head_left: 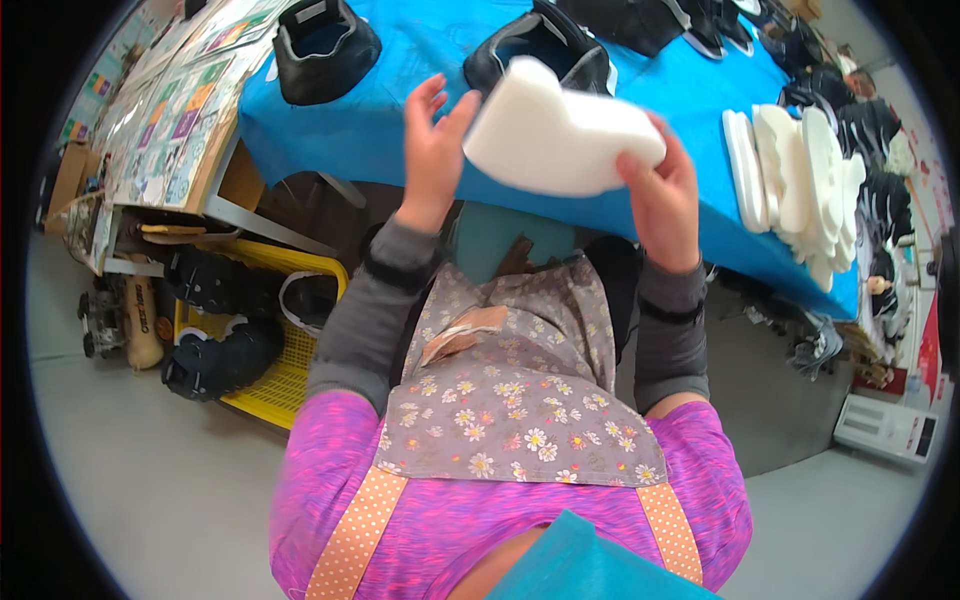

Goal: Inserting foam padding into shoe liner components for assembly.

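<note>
My right hand (668, 200) grips the right end of a white boot-shaped foam piece (560, 140), thumb on the near face and the fingers behind it. The piece is held up above the front edge of the blue-covered table (410, 115). At its left end is my left hand (433, 150), fingers spread and holding nothing; whether a fingertip touches the foam I cannot tell. Just behind the foam stands a black shoe (483, 72), partly covered by it. Another black shoe (330, 75) sits farther left, its opening facing me.
White foam pieces (795, 170) are stacked at the table's right edge. More black shoes (705, 30) lie at the back. A yellow crate (290, 375) with black shoes stands on the floor at left, beneath a table with printed sheets (170, 120). A white box-shaped device (880, 428) is at right.
</note>
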{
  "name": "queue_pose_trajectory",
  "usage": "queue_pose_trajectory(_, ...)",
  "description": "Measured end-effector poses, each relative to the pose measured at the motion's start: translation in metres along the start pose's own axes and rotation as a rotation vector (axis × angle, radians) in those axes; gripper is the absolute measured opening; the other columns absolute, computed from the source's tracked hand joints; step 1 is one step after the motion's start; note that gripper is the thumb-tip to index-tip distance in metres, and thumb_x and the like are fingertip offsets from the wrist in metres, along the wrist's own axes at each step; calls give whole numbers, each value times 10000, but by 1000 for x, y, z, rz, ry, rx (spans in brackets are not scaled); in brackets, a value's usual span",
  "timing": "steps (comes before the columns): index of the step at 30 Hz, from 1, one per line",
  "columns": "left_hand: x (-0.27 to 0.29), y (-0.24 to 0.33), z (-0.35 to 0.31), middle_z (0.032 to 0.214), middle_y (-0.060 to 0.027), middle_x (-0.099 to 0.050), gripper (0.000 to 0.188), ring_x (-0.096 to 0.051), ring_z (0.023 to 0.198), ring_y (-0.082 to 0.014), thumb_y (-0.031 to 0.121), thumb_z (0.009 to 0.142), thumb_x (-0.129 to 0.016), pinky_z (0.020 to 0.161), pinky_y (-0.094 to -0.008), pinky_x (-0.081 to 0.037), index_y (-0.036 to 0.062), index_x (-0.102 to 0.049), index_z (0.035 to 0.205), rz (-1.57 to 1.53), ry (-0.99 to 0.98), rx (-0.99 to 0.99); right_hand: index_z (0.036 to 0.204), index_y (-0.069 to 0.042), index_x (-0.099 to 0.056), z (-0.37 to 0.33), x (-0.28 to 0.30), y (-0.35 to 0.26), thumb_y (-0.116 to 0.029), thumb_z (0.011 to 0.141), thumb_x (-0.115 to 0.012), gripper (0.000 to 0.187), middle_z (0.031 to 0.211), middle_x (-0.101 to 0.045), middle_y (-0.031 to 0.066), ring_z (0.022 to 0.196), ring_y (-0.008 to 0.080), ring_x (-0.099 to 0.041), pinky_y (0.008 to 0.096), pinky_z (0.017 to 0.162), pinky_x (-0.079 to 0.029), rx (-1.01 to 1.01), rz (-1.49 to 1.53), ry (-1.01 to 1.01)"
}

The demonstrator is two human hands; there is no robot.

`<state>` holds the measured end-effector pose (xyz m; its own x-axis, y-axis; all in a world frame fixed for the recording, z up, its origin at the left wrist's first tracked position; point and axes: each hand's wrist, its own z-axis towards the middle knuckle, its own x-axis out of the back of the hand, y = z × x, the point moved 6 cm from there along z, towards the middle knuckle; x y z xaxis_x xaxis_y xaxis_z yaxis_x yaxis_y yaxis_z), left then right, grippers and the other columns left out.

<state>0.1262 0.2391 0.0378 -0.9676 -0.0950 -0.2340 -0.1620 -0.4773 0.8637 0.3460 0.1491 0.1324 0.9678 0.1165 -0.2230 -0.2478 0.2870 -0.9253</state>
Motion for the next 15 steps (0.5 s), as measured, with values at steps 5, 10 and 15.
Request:
queue_pose_trajectory(5, -72, -41, 29, 1306, -217, -483, 715, -453, 1227, -352, 235, 808, -728, 1051, -401, -379, -85, -383, 1346, 90, 103, 119, 1226, 29, -561, 97, -45, -17, -185, 892, -720, 427, 1083, -649, 76, 1005, 148, -609, 268, 891, -469, 212, -93, -197)
queue_pose_trajectory(10, -65, -40, 48, 1137, -208, -644, 533, -615, 1026, -290, 344, 901, -609, 919, -361, -466, -89, -557, 1207, -58, 189, 136, 1241, -47, -592, 160, -38, 34, -235, 952, -638, 347, 1128, -648, 35, 1056, 126, -582, 296, 916, -434, -111, -168, -213)
queue_pose_trajectory(15, -29, 30, 71, 861, -147, -695, 387, -662, 806, -254, 335, 906, -584, 690, -371, -473, -18, -653, 1049, 207, 50, 38, 1152, -2, -628, 129, -74, -13, -175, 940, -643, 274, 1103, -672, 63, 1005, 148, -638, 271, 860, -483, -79, -78, -259)
